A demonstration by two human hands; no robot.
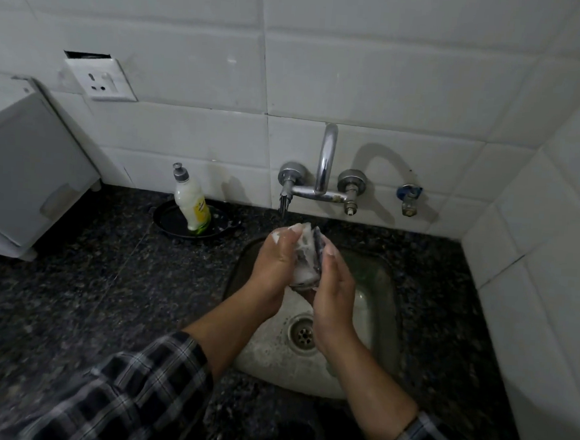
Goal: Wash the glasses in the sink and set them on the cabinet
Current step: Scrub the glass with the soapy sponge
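Both my hands are over the steel sink (pixel 385 288), below the wall tap (pixel 324 174). Between them is a soapy glass (pixel 308 255), covered in white foam and partly hidden by my fingers. My left hand (pixel 275 263) grips it from the left, with foam on the fingertips. My right hand (pixel 333 291) holds it from the right, fingers curled along its side. A thin stream of water falls from the left valve spout just beside my left fingers. No other glass shows in the sink.
A dish soap bottle (pixel 192 202) stands on a black dish (pixel 168 221) on the dark granite counter (pixel 88 291), left of the sink. A white cabinet-like box (pixel 27 174) sits at far left. The tiled wall closes in on the right.
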